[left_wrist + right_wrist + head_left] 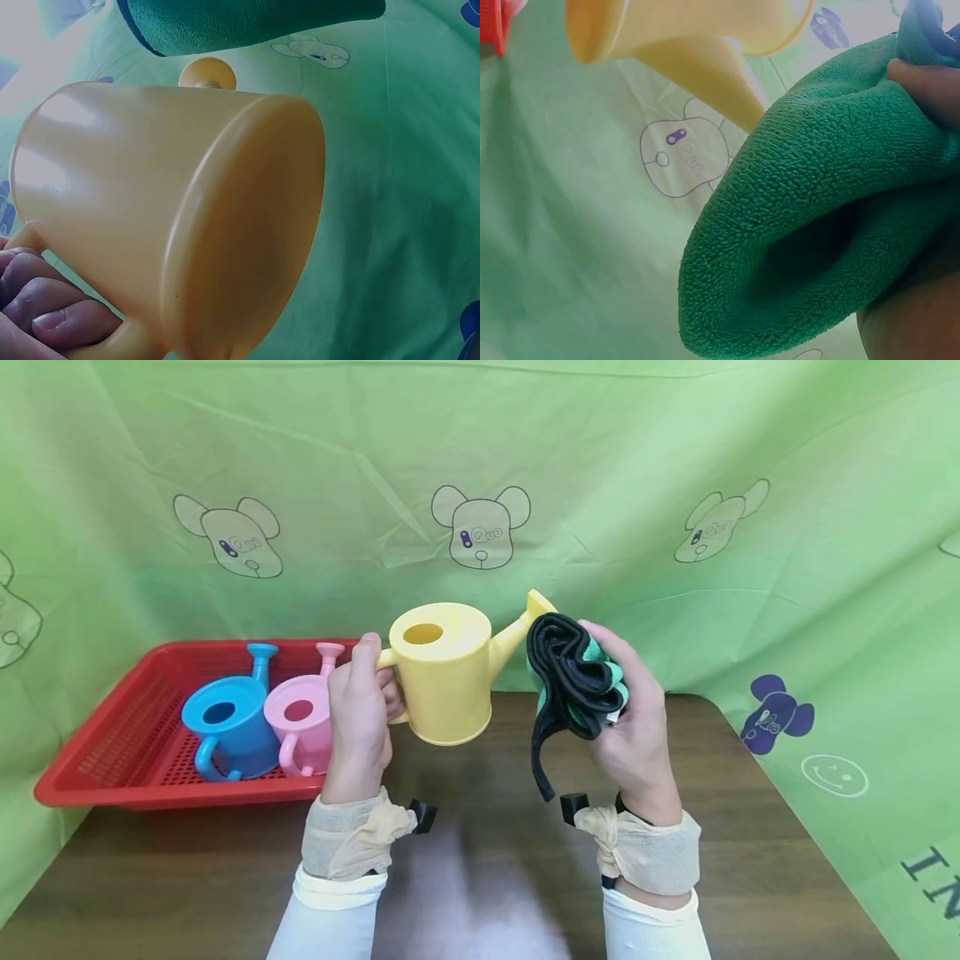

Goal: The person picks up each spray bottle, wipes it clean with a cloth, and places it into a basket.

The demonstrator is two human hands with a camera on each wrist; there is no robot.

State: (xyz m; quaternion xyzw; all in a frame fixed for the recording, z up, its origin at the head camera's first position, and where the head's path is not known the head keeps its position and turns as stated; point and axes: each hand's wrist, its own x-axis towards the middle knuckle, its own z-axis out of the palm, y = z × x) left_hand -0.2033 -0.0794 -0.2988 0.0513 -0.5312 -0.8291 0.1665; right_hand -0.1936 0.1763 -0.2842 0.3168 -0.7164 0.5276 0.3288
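Observation:
My left hand [362, 710] grips the handle of a yellow watering can [442, 685], held up above the table with its spout pointing right. Curled fingers [56, 311] show round that handle in the left wrist view. My right hand [632, 727] holds a bunched cloth [573, 677], green and fluffy with black edging, one black end hanging down. The cloth overlaps the tip of the spout in the head view. From the right wrist, the green pile [825, 172] covers much of the yellow spout [712, 79].
A red plastic basket [127, 777] stands at the left of the brown wooden table [487, 877]. In it are a blue watering can [240, 731] and a pink watering can [307, 722]. A green printed curtain [600, 460] hangs behind and to the sides.

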